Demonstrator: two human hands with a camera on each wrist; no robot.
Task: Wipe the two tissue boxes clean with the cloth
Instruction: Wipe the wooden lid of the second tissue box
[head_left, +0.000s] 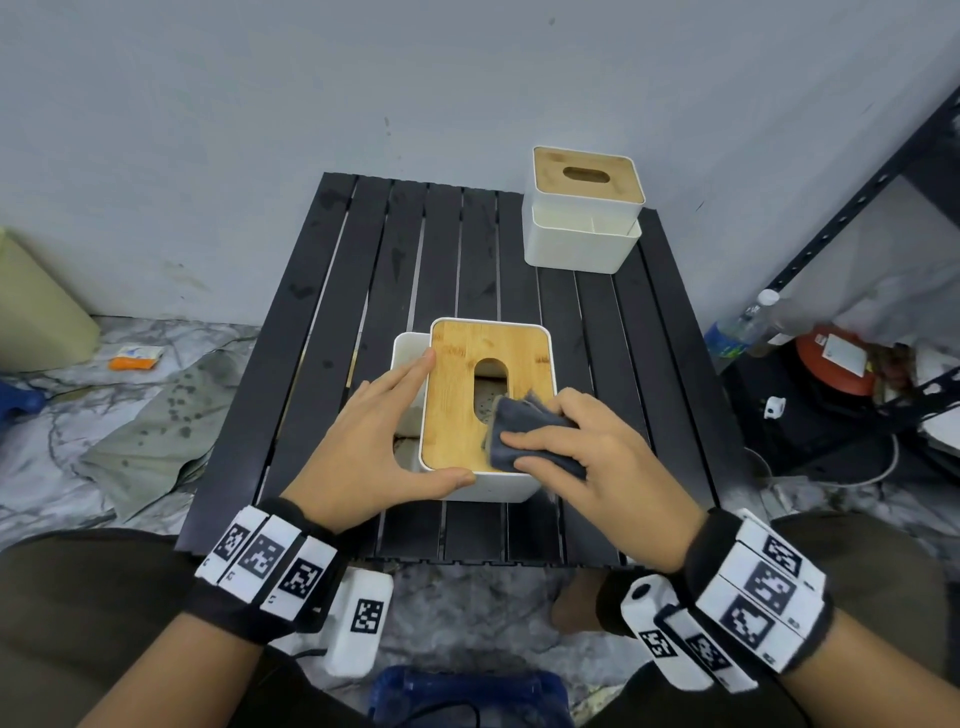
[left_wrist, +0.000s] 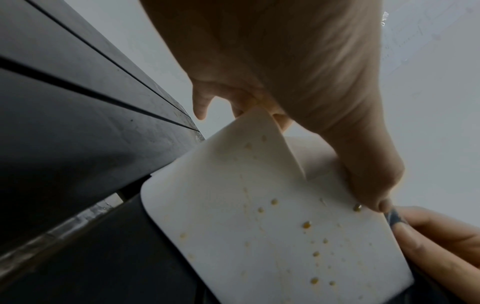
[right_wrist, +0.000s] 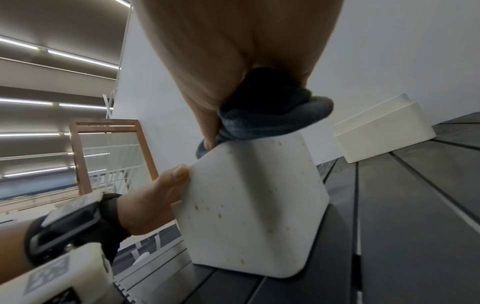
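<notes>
The near tissue box (head_left: 519, 353), white with a bamboo lid, stands mid-table on the black slatted table (head_left: 363, 249). My left hand (head_left: 384, 431) grips its near left corner, with the fingers along the lid's left edge and the thumb on the front wall. My right hand (head_left: 597, 441) presses a dark grey cloth (head_left: 524, 421) onto the lid's near right part. Brown spots dot the box's walls (left_wrist: 259, 226) (right_wrist: 254, 205). In the right wrist view the cloth (right_wrist: 272, 117) is bunched under my palm at the top rim. The second tissue box (head_left: 582, 208) (right_wrist: 381, 135) stands untouched at the far right corner.
A black metal shelf (head_left: 831, 234) stands to the right, with a plastic bottle (head_left: 737, 327) and clutter at its foot. An olive bin (head_left: 36, 306), an orange packet (head_left: 135, 357) and a spotted rag (head_left: 156, 426) lie on the floor to the left. The wall is close behind the table.
</notes>
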